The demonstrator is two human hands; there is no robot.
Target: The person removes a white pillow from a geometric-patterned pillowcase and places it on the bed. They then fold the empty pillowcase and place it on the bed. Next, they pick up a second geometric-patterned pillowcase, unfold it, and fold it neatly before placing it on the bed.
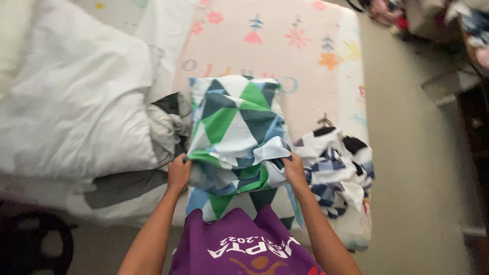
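Observation:
A pillow in a triangle-patterned green, blue and white case lies on the bed in front of me. My left hand grips the open end of the case at its left corner. My right hand grips the same bunched end at the right. More of the same patterned cloth hangs below my hands over the bed edge. Part of my purple shirt shows at the bottom.
A pink bed sheet with flower prints covers the mattress. A white duvet lies at left, with a grey striped cloth beside the pillow. A blue-and-white checked cloth lies at right. Beige floor runs along the bed's right side.

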